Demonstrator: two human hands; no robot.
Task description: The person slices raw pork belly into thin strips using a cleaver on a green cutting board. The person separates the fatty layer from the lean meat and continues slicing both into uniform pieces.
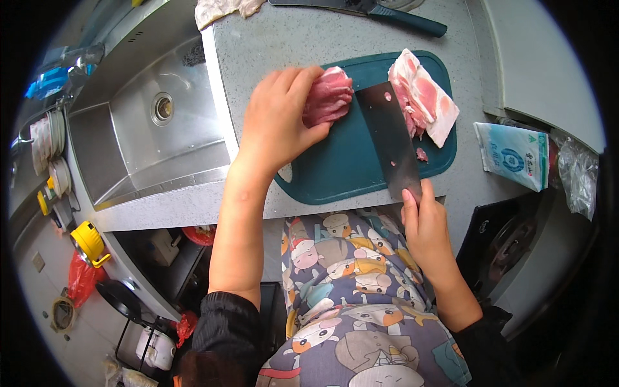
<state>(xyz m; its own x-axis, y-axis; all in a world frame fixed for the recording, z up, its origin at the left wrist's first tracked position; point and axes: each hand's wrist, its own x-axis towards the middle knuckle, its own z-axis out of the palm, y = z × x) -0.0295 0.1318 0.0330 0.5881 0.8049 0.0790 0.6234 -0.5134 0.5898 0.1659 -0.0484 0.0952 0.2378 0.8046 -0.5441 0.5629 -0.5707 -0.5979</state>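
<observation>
My left hand is closed around a stack of raw pork slices at the left side of the dark green cutting board. Gripped by its handle in my right hand is a wide dark cleaver. Its blade lies over the board between the stack and a larger piece of pork, and small bits of meat cling to the blade. That pork, pink with white fat, rests on the board's right part. A small meat scrap lies below it.
A steel sink is set into the counter at the left. Beyond the board lie another knife with a dark handle and a pale piece of meat or skin. To the right are a blue-white packet and a clear plastic bag.
</observation>
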